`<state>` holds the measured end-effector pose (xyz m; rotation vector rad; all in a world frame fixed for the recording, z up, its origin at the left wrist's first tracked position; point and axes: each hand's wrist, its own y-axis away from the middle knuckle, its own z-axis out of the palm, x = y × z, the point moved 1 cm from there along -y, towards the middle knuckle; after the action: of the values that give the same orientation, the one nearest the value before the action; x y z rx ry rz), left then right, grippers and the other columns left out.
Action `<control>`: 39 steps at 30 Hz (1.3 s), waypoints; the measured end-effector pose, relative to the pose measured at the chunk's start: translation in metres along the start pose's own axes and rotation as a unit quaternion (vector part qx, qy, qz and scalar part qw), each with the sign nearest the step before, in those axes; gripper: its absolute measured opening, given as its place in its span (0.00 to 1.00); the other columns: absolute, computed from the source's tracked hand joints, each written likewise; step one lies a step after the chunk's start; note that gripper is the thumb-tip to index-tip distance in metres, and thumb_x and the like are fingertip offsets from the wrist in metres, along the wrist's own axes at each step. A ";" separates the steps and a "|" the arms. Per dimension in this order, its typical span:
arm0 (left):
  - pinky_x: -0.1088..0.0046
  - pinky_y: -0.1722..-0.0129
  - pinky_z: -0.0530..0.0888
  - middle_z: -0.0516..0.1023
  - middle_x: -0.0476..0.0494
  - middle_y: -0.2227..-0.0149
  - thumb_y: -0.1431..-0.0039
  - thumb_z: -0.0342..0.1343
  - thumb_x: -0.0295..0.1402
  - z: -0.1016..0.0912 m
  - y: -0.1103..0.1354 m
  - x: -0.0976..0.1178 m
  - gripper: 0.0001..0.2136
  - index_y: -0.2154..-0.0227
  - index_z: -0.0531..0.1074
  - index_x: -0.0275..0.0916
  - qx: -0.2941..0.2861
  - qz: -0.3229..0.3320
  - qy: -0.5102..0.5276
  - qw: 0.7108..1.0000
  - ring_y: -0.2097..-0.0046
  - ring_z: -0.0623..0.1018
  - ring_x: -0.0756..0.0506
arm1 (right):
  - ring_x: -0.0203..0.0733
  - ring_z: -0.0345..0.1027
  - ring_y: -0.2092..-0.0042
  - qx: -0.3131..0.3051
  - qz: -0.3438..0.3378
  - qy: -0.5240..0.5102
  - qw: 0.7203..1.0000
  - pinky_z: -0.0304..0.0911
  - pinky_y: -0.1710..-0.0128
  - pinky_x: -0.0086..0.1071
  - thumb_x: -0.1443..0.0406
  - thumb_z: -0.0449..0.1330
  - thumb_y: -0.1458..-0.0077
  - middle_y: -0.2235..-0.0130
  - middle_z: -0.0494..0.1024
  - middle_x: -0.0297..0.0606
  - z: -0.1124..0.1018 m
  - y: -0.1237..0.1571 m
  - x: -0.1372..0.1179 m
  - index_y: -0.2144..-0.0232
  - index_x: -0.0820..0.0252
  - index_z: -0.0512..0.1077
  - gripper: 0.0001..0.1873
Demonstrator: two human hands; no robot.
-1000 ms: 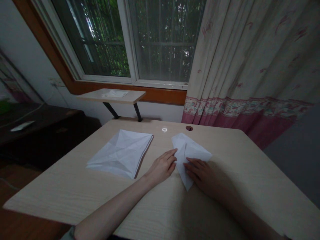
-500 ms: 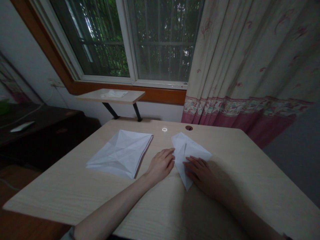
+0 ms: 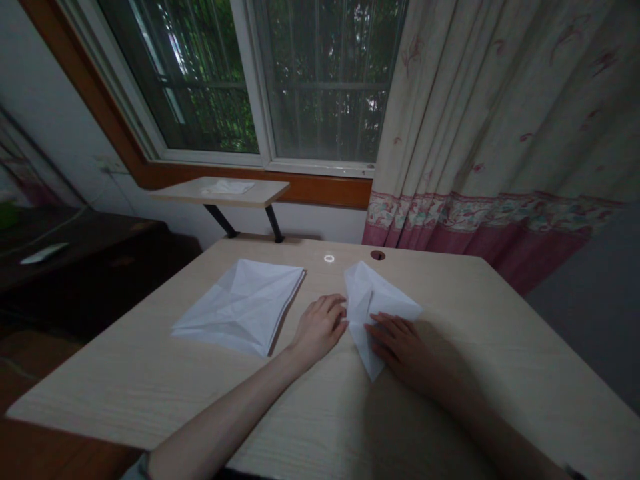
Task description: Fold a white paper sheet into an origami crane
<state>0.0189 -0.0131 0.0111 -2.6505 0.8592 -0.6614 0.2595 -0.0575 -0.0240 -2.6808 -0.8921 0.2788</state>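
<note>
A folded white paper [image 3: 376, 299], kite-shaped with its point toward me, lies on the light wooden table [image 3: 450, 413]. My right hand [image 3: 400, 343] lies flat on its lower right part, fingers stretched out and pressing it down. My left hand [image 3: 320, 325] is at the paper's left edge, fingers curled and pinching that edge, which is lifted a little off the table. A second creased white sheet [image 3: 245, 305] lies flat to the left, apart from both hands.
A small ring [image 3: 329, 258] and a round cable hole [image 3: 377, 255] are near the table's far edge. Behind stand a small shelf [image 3: 220, 192] with paper on it, a window and a patterned curtain [image 3: 500, 133]. A dark cabinet [image 3: 75, 260] is at the left.
My left hand has drawn back slightly and curled its fingers on the paper's left edge, raising that flap. My right hand stays flat on the paper.
</note>
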 end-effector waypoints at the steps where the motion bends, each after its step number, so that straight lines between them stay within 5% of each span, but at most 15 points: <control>1: 0.56 0.46 0.72 0.74 0.42 0.45 0.38 0.59 0.29 0.000 0.000 0.000 0.02 0.63 0.72 0.40 0.000 -0.002 0.000 1.000 0.45 0.73 0.38 | 0.51 0.63 0.38 0.002 -0.001 0.000 1.000 0.62 0.40 0.52 0.65 0.51 0.33 0.39 0.72 0.43 0.000 0.000 0.000 0.41 0.53 0.69 0.20; 24: 0.58 0.46 0.71 0.74 0.44 0.48 0.46 0.67 0.32 0.002 0.000 -0.001 0.09 0.67 0.72 0.41 0.010 -0.031 0.047 0.998 0.46 0.73 0.39 | 0.53 0.58 0.34 -0.026 0.033 -0.008 0.999 0.57 0.38 0.57 0.64 0.51 0.32 0.36 0.68 0.41 0.005 0.003 0.005 0.40 0.48 0.69 0.21; 39: 0.65 0.55 0.67 0.73 0.45 0.58 0.49 0.70 0.34 -0.003 0.002 0.011 0.13 0.75 0.68 0.39 -0.054 0.083 0.059 0.993 0.55 0.72 0.42 | 0.51 0.60 0.35 -0.012 0.027 -0.017 0.999 0.58 0.38 0.55 0.63 0.51 0.32 0.36 0.69 0.39 0.004 0.002 0.005 0.40 0.47 0.68 0.20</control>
<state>0.0242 -0.0212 0.0167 -2.6163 1.1646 -0.7539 0.2636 -0.0554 -0.0289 -2.7330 -0.8398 0.3278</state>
